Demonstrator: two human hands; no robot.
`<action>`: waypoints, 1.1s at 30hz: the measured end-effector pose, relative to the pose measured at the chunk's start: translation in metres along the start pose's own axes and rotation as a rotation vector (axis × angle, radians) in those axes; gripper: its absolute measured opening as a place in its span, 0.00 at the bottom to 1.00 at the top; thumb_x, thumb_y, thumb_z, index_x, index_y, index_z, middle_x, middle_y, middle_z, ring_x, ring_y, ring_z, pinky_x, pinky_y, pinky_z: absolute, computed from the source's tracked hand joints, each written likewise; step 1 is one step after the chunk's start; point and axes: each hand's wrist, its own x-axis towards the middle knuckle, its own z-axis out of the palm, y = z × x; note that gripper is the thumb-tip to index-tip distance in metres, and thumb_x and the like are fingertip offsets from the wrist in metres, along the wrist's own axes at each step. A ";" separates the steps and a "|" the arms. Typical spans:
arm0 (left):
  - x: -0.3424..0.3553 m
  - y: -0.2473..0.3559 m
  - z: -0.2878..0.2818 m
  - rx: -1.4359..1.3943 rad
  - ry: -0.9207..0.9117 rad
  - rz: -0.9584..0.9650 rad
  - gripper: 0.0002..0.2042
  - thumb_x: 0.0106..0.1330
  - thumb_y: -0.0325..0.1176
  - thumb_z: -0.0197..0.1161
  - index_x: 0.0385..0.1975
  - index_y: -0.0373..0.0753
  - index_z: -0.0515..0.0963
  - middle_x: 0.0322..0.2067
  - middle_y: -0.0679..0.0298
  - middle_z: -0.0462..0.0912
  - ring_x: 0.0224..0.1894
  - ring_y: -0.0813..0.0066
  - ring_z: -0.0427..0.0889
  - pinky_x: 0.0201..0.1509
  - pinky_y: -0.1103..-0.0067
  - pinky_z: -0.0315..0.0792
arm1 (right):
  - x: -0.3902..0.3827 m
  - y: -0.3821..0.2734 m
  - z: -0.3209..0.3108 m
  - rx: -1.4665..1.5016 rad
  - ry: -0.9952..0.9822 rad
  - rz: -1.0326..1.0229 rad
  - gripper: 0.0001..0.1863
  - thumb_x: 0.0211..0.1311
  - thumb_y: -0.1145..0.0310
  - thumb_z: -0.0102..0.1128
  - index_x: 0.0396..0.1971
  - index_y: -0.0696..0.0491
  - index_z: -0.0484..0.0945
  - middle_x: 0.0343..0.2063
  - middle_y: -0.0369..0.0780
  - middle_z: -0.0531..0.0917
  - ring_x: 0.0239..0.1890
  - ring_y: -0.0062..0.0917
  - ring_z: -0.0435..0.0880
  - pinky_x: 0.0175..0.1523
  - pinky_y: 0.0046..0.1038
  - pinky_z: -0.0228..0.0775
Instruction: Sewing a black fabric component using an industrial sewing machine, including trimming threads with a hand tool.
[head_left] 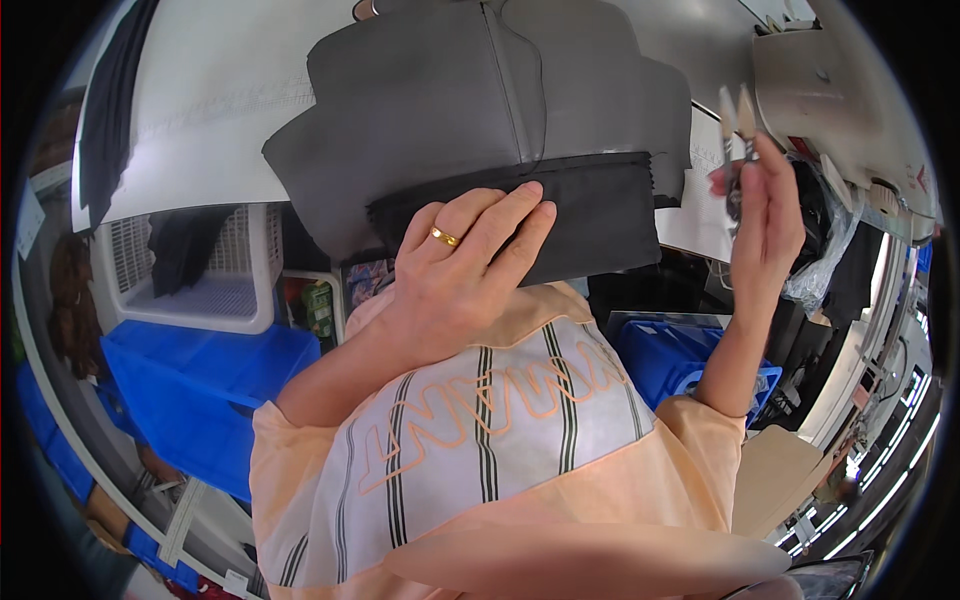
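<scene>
My left hand [465,260], a ring on one finger, lies with slightly bent fingers on a folded black fabric piece [600,220], pressing its middle. That piece lies across the lower part of a larger dark grey cut panel [400,110] with a seam line down its middle. My right hand [762,210] is raised to the right of the panel, closed on a small pair of thread snips [732,135], whose two pale blades point upward and are slightly blurred.
A white worktop [200,80] holds dark cloth at its left. A sewing machine [830,90] stands at the upper right. A white basket [260,260] sits above a blue bin [190,370] at left; another blue bin [650,355] is below at right.
</scene>
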 end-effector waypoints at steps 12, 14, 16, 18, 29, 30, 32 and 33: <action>-0.001 0.001 -0.001 -0.005 -0.024 -0.025 0.19 0.44 0.28 0.62 0.40 0.42 0.84 0.45 0.68 0.81 0.41 0.74 0.78 0.44 0.80 0.66 | -0.037 -0.013 0.044 -0.147 -0.234 -0.285 0.20 0.50 0.67 0.71 0.46 0.49 0.81 0.22 0.34 0.73 0.16 0.22 0.71 0.21 0.24 0.66; -0.001 0.000 0.000 -0.007 -0.022 -0.023 0.19 0.44 0.28 0.62 0.40 0.42 0.84 0.45 0.68 0.81 0.41 0.74 0.78 0.44 0.80 0.66 | -0.038 -0.016 0.042 -0.151 -0.254 -0.253 0.19 0.51 0.68 0.70 0.45 0.49 0.81 0.23 0.34 0.74 0.16 0.22 0.71 0.22 0.24 0.66; -0.002 -0.001 0.000 -0.002 -0.010 -0.011 0.19 0.44 0.28 0.62 0.40 0.41 0.84 0.45 0.68 0.81 0.40 0.74 0.78 0.44 0.80 0.66 | -0.038 -0.017 0.042 -0.171 -0.227 -0.255 0.19 0.51 0.68 0.70 0.45 0.50 0.81 0.23 0.34 0.74 0.16 0.22 0.72 0.22 0.23 0.66; -0.002 -0.004 0.001 -0.004 -0.015 0.017 0.19 0.44 0.31 0.63 0.40 0.39 0.84 0.46 0.66 0.81 0.42 0.74 0.77 0.42 0.80 0.66 | -0.038 -0.016 0.044 -0.182 -0.218 -0.245 0.18 0.51 0.69 0.70 0.45 0.50 0.81 0.23 0.34 0.74 0.16 0.22 0.72 0.22 0.23 0.66; -0.003 -0.001 -0.001 -0.039 -0.038 -0.032 0.20 0.44 0.29 0.64 0.41 0.41 0.84 0.46 0.67 0.81 0.41 0.74 0.77 0.44 0.80 0.65 | -0.035 -0.018 0.043 -0.095 -0.320 -0.265 0.18 0.52 0.70 0.69 0.45 0.52 0.79 0.24 0.37 0.76 0.18 0.25 0.75 0.23 0.24 0.69; -0.003 -0.001 -0.001 -0.037 -0.040 -0.032 0.20 0.44 0.29 0.64 0.42 0.41 0.84 0.46 0.68 0.81 0.41 0.74 0.77 0.45 0.80 0.65 | -0.034 -0.019 0.042 -0.112 -0.336 -0.251 0.18 0.52 0.71 0.69 0.45 0.52 0.79 0.25 0.37 0.76 0.19 0.25 0.76 0.24 0.24 0.69; -0.003 -0.001 -0.001 -0.036 -0.043 -0.032 0.20 0.44 0.29 0.64 0.42 0.41 0.84 0.46 0.68 0.81 0.41 0.74 0.77 0.45 0.80 0.65 | -0.033 -0.020 0.040 -0.119 -0.336 -0.237 0.19 0.52 0.71 0.69 0.46 0.52 0.79 0.25 0.37 0.77 0.19 0.25 0.76 0.24 0.24 0.69; -0.003 -0.001 -0.001 -0.037 -0.041 -0.033 0.20 0.44 0.28 0.64 0.42 0.41 0.84 0.46 0.68 0.81 0.41 0.74 0.77 0.45 0.80 0.65 | -0.033 -0.020 0.040 -0.102 -0.360 -0.223 0.19 0.52 0.71 0.69 0.46 0.52 0.79 0.25 0.37 0.77 0.20 0.25 0.76 0.24 0.25 0.69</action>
